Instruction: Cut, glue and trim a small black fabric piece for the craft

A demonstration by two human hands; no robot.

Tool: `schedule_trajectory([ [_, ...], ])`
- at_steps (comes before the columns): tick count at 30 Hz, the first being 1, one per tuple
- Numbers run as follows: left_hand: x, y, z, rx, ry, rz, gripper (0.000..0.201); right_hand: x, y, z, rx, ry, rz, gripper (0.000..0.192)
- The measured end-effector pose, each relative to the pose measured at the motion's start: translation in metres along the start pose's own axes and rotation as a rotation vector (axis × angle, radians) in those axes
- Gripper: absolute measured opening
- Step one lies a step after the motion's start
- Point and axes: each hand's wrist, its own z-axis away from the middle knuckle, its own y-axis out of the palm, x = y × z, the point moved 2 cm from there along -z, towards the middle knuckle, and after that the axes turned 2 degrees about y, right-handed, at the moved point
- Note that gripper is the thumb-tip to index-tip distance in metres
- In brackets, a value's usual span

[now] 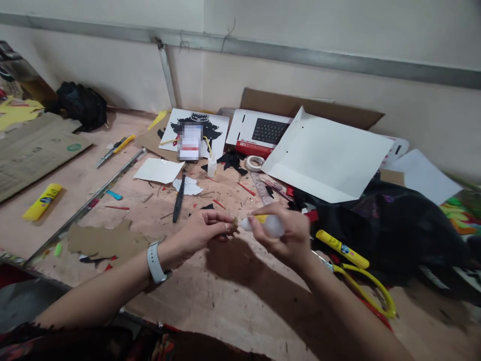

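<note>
Head view of a worn pinkish wooden worktable [225,301] strewn with paper scraps. Bare table surface lies in front of and beneath the hands; clutter closes in behind them and to the right, while a long metal straightedge [88,205] runs diagonally along the left side.

The left hand [205,228], a pale grey watch [156,263] on its wrist, pinches a small brownish, rough-textured piece [233,228] between fingertips, held just above the table near its middle. The piece is too small to identify further. The right hand [289,235] is closed around a soft translucent white squeeze bottle with a yellow band [263,224], its nozzle end pointing left and meeting the brownish piece.

Right of the hands: a yellow plastic utility knife [341,249], yellow-handled scissors [370,288] and a crumpled glossy black plastic bag [394,230]. Behind: a large matte white card sheet [330,155], a roll of white tape [254,163], a flat box printed with a keyboard [259,133] and a small white bottle [212,165]. Left: a yellow glue stick [42,201], flat brown corrugated cardboard [33,150] and a torn brown paper cut-out [105,240].
</note>
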Motion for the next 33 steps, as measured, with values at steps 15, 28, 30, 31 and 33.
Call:
schedule_trajectory([
  [15, -0.0005, 0.0015, 0.0011, -0.002, -0.038, -0.018, 0.022, -0.0015, 0.0029, 0.0002, 0.039, 0.019, 0.019, 0.004],
  [28, -0.0035, 0.0042, 0.0017, -0.036, -0.050, -0.012, 0.020, -0.0037, 0.0034, 0.0014, 0.036, 0.027, -0.023, 0.005],
  [30, -0.0041, 0.0049, 0.0020, -0.043, -0.056, -0.011, 0.020, -0.0033, 0.0038, 0.0020, 0.055, 0.012, -0.019, 0.005],
  [31, -0.0040, 0.0052, 0.0021, -0.045, -0.059, -0.011, 0.020, -0.0036, 0.0039, 0.0024, 0.057, 0.015, -0.011, 0.005],
  [33, -0.0035, 0.0055, 0.0024, -0.042, -0.054, -0.011, 0.018, -0.0043, 0.0041, 0.0029, 0.061, 0.016, 0.002, 0.005],
])
